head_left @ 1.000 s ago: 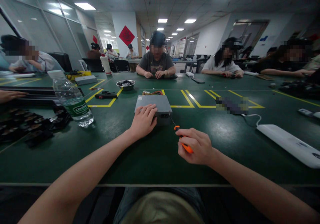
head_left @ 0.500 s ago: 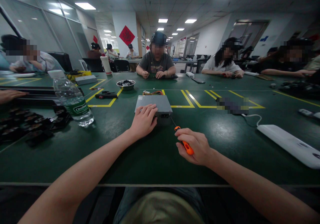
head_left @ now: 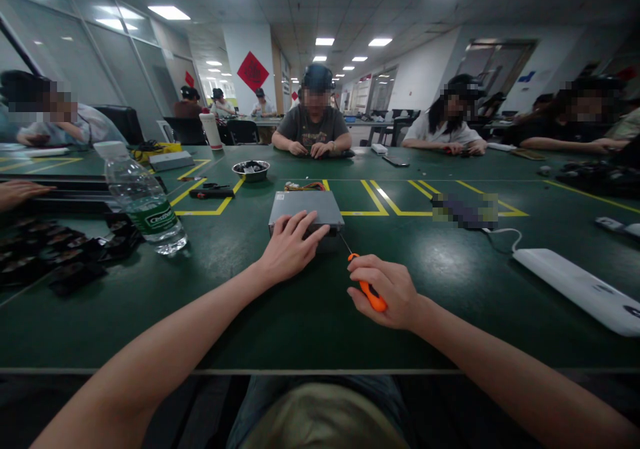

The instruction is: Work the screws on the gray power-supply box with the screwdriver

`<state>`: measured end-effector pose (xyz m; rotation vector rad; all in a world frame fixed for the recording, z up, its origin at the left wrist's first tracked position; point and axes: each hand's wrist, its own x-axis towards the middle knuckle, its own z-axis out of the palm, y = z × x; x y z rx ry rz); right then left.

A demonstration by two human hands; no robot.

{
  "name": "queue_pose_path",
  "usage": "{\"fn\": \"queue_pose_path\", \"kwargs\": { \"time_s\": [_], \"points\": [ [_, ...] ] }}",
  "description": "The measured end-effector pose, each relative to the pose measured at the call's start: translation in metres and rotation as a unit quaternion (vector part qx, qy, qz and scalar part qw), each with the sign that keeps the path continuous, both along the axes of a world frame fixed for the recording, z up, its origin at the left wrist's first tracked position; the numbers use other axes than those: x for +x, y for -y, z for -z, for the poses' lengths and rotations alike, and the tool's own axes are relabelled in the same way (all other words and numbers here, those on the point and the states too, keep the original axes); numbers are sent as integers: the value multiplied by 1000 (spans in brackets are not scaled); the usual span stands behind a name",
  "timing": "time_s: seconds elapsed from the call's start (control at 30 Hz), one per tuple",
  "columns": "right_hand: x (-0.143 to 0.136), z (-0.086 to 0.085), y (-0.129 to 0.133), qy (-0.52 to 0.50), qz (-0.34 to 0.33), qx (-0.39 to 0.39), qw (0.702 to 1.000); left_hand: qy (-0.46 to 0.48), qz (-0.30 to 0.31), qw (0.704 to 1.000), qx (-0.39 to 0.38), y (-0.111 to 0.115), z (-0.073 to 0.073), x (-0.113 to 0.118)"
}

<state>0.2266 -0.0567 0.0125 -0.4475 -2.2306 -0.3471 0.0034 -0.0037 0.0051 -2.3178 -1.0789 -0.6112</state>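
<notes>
A grey metal computer power supply (head_left: 316, 202) lies on the green table in front of me, its coloured cables (head_left: 306, 187) at the far side. My left hand (head_left: 293, 241) rests across its near edge, fingers spread over the top and thumb stretched to the right along the front, covering part of the socket. My right hand (head_left: 384, 291) is closed around the orange and black handle of a screwdriver (head_left: 371, 295). The thin shaft points up and left to the box's lower right front corner. Whether the tip sits in a screw is too small to tell.
A water bottle (head_left: 153, 202) and a pile of black parts (head_left: 65, 252) stand left. Beyond are a steel bowl (head_left: 251, 171) and a black-and-red tool (head_left: 212, 192). A white power bank (head_left: 575, 289) with a cable lies right. Other people sit around the table.
My left thumb has spread out to the right across the power supply's front, over the socket. The screwdriver's handle has turned slightly in my right hand; the box stays in place.
</notes>
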Motion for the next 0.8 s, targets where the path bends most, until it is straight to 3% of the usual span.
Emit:
{"fn": "queue_pose_path", "kwargs": {
  "time_s": [0.2, 0.8],
  "points": [
    [2, 1, 0, -14, -10, -36, 999, -44, -4, 999, 8, 6, 2, 7],
    [0, -4, 1, -50, -21, 0, 999, -38, -31, 999, 7, 13, 0, 18]
  ]
}}
